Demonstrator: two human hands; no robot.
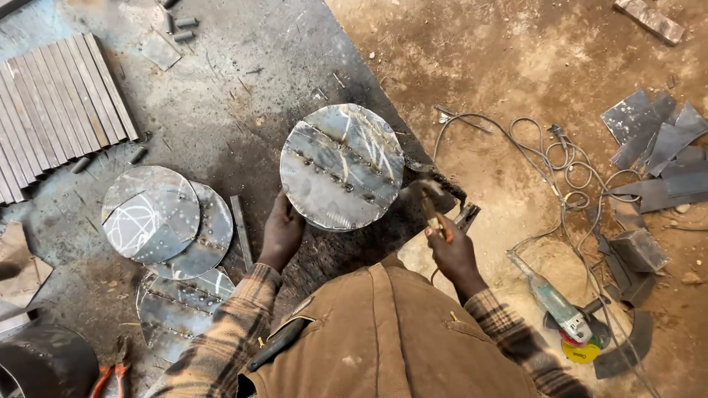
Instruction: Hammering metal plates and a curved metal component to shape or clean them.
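Head view: my left hand (pixel 281 234) grips the near rim of a round welded steel disc (pixel 341 166) lying on the dark metal work plate (pixel 243 96). My right hand (pixel 451 247) is clenched on a hammer (pixel 430 200) at the disc's right edge. Bare dirt lies open beyond. An angle grinder (pixel 560 309) with a yellow label lies right; stacked discs (pixel 158 221) lie left.

A: From where is the scene viewed?
B: From a head-worn camera, aimed steeply down at close range; the metal work plate (pixel 221 110) and dirt floor (pixel 516 66) are taken in
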